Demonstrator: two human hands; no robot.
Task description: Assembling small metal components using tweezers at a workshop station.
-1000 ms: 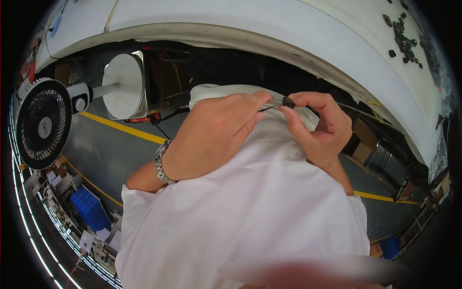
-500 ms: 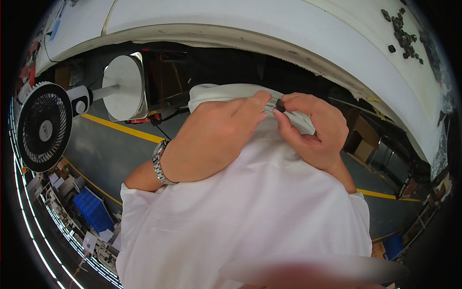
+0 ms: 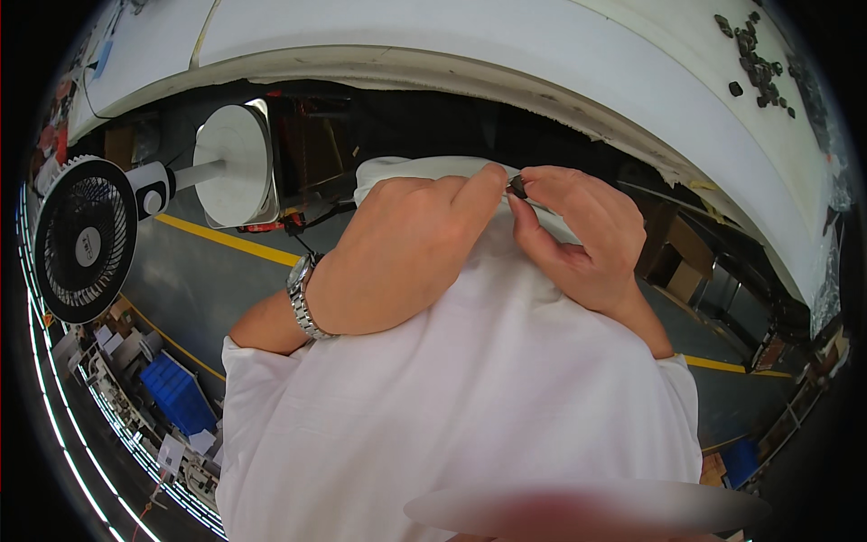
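Head view: right hand pinches small black piece, short of near edge of white table. Left hand bunched narrow beside it; cannot tell what it holds. Dark pieces scattered toward table's right edge.

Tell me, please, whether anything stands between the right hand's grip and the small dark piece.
Nothing visible does: the right hand's grip is on the small dark piece, at the fingertips. The left hand is close on the piece's left side; whether it touches the piece cannot be seen.
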